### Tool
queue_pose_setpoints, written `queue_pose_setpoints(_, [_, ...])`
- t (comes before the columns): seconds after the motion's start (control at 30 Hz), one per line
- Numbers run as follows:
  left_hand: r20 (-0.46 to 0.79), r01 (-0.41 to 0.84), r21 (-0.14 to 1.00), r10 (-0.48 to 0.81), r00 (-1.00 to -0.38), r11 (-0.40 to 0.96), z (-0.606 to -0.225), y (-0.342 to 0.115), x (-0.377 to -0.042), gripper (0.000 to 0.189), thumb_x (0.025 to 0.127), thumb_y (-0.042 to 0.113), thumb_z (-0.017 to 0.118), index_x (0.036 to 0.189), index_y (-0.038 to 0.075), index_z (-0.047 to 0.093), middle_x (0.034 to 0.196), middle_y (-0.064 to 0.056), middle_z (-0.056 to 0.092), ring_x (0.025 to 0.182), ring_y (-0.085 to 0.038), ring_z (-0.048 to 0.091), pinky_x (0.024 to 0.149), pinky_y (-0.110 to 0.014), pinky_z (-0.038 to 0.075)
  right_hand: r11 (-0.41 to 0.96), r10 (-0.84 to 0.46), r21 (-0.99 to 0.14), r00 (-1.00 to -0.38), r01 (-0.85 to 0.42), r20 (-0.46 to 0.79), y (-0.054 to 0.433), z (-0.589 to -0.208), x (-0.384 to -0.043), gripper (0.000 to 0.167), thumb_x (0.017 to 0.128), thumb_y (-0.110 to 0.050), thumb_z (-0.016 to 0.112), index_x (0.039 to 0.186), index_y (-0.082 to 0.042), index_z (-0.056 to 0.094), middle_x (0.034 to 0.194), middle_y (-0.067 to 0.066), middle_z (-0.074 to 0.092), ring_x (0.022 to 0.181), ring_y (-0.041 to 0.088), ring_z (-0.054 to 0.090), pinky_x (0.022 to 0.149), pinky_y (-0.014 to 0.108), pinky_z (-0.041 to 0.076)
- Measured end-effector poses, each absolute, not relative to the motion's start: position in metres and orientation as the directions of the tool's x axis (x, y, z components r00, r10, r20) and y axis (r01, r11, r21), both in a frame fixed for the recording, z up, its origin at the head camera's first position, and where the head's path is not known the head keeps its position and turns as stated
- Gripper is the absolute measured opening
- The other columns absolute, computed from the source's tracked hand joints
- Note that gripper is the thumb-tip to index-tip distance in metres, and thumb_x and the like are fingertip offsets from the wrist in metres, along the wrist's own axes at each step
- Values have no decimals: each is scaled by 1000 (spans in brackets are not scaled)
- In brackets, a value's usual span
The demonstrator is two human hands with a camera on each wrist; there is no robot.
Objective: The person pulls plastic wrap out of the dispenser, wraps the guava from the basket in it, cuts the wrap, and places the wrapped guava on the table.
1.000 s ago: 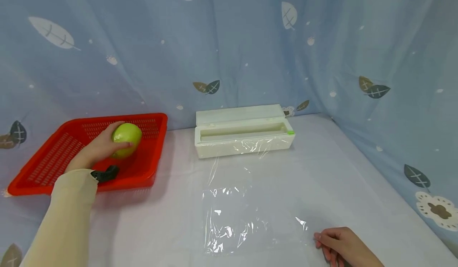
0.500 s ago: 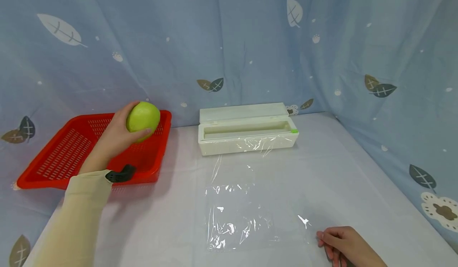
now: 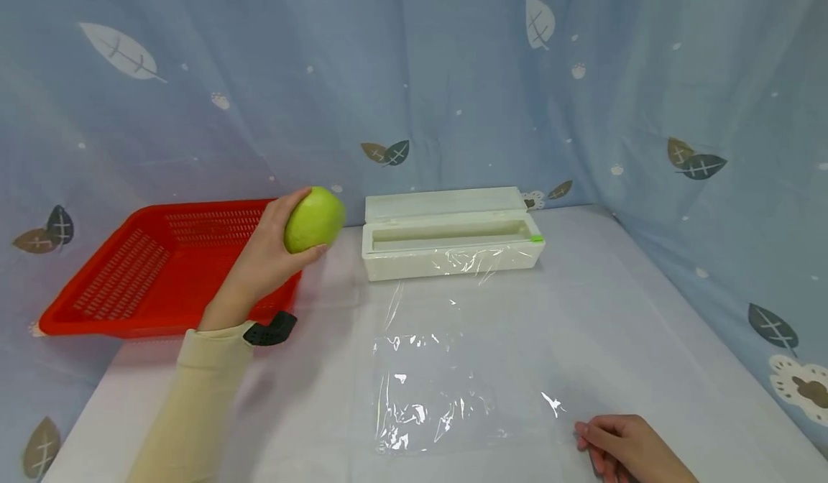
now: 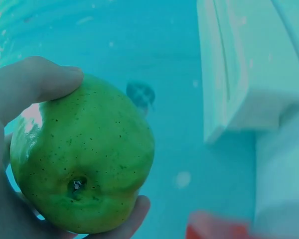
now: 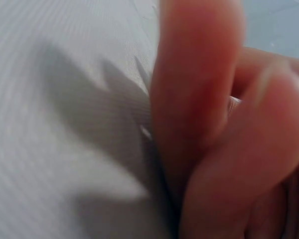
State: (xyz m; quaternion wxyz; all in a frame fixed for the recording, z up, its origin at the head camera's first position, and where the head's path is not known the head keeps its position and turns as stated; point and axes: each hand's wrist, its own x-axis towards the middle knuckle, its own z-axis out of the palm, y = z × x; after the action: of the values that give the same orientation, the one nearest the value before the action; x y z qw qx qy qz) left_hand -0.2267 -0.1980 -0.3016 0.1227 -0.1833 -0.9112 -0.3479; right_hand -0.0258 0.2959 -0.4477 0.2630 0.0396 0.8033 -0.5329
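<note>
My left hand (image 3: 268, 256) grips a green apple (image 3: 315, 221) between thumb and fingers, raised beside the red basket's right rim. In the left wrist view the apple (image 4: 84, 154) shows its dimpled end and small dark specks. A sheet of clear plastic wrap (image 3: 420, 397) lies on the table, running forward from a white wrap dispenser (image 3: 446, 260) whose lid is up. At the sheet's front right, my right hand (image 3: 630, 447) rests on the table with loosely bent fingers. Up close, its fingers (image 5: 194, 74) show nothing held between them.
The red plastic basket (image 3: 175, 274) stands at the left, partly behind the left forearm. A bright green piece (image 3: 536, 238) sits at the dispenser's right end. A blue patterned curtain (image 3: 453, 73) hangs behind the white-covered table and along its right side.
My left hand has lifted the apple out of the red basket and carried it right, past the basket's rim. The right hand has stayed in place. The view has shifted slightly.
</note>
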Motion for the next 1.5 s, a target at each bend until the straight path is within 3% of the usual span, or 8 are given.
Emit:
queue_pose_setpoints(0.2, [356, 462, 625, 297, -886, 630, -320, -164, -222, 81, 72, 31, 73, 136, 39, 26, 130, 1, 33, 106, -24, 43, 76, -48, 46, 406, -218, -839, -853, 363, -475, 297, -450, -25, 41, 90, -38, 49, 81, -1, 63, 60, 7, 56, 42, 8, 43, 40, 29, 44])
queue_pose_setpoints(0.43, [304, 464, 665, 354, -884, 586, -336, -127, -221, 80, 73, 33, 71, 135, 45, 23, 133, 7, 32, 106, -19, 41, 78, -43, 44, 400, -220, -839, -851, 368, -478, 297, -450, -27, 41, 90, -38, 49, 82, 0, 63, 61, 7, 56, 42, 9, 43, 40, 30, 44])
queue_pose_setpoints(0.63, [293, 510, 687, 444, -847, 518, -343, -95, -222, 77, 74, 33, 70, 135, 45, 24, 132, 9, 32, 105, -17, 43, 81, -40, 43, 430, -209, -832, -858, 350, -469, 298, -449, -27, 41, 90, -39, 48, 81, -1, 63, 60, 7, 56, 42, 8, 43, 41, 30, 44])
queue_pose_setpoints(0.9, [244, 516, 687, 507, -827, 511, -355, -62, -217, 77, 73, 35, 70, 133, 48, 24, 129, 15, 32, 101, -15, 48, 80, -40, 43, 419, -240, -843, -854, 337, -461, 298, -449, -28, 39, 90, -37, 49, 83, -1, 63, 61, 5, 56, 43, 6, 42, 41, 27, 44])
queue_pose_setpoints(1.07, [214, 533, 697, 570, -794, 480, -363, -46, -214, 78, 73, 33, 71, 134, 46, 25, 133, 13, 29, 104, -15, 46, 82, -39, 43, 431, -222, -836, -858, 339, -462, 299, -449, -28, 40, 89, -39, 50, 82, -2, 63, 60, 6, 55, 45, 7, 43, 43, 26, 43])
queue_pose_setpoints(1.3, [212, 620, 614, 655, -726, 488, -382, -28, -214, 80, 73, 30, 71, 135, 45, 24, 135, 7, 28, 106, -17, 46, 82, -36, 44, 505, -110, -783, -873, 363, -475, 294, -450, -27, 43, 84, -46, 52, 77, -6, 64, 57, 3, 53, 44, 6, 41, 41, 23, 39])
queue_pose_setpoints(1.5, [187, 674, 523, 701, -688, 522, -393, -17, -209, 78, 73, 26, 70, 135, 45, 26, 139, 3, 25, 117, -17, 37, 84, -35, 43, 508, -97, -777, -873, 370, -479, 293, -451, -29, 46, 83, -50, 52, 77, -5, 65, 57, 3, 53, 44, 6, 40, 41, 23, 38])
